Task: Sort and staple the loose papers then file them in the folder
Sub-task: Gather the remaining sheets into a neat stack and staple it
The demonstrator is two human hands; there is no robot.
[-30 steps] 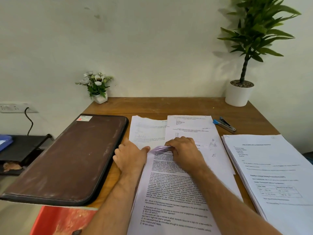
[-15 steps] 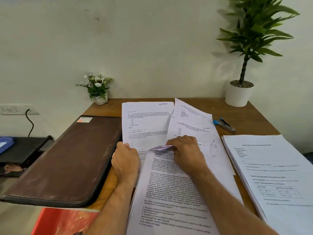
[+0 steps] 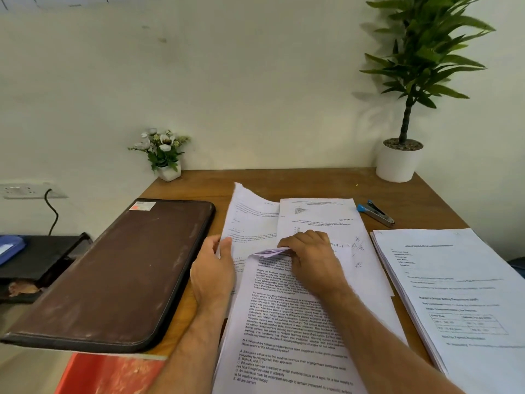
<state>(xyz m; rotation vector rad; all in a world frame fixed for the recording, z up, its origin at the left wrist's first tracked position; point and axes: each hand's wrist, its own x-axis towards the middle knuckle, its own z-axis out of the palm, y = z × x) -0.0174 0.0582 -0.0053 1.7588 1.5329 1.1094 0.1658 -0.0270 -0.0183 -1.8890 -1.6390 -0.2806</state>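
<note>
Papers [image 3: 289, 322] lie in the middle of the desk [image 3: 420, 200], in a loose pile w/ sheets fanned out at different angles. The right hand [image 3: 312, 260] has its fingers curled down and pins the folded-back top corner of the front sheet. The left hand [image 3: 216, 265] pinches the left edge of an under sheet [image 3: 250, 220] between thumb and fingers; that sheet's far corner curls up off the pile. A second, neater stack [image 3: 454, 294] sits at the right, near the desk edge. The stapler [image 3: 375, 213] lies behind the pile, apart from both hands. The brown folder [image 3: 113, 274] lies closed at the left, its near end hanging over the desk edge.

What can go wrong, in my judgement:
- Sheet order gets mixed, b/c several pages are loose at once and only one corner is held down.
- The pinched sheet can crease or tear if it is pulled while the right hand presses on the pile above it.
- The folded corner may get a permanent crease, so the staple would sit badly there.
- Pages can slide toward the person, since the pile's near end runs past the bottom of the view and I cannot tell if the desk supports it.
- The folder can tip off if an elbow bumps it.
</note>
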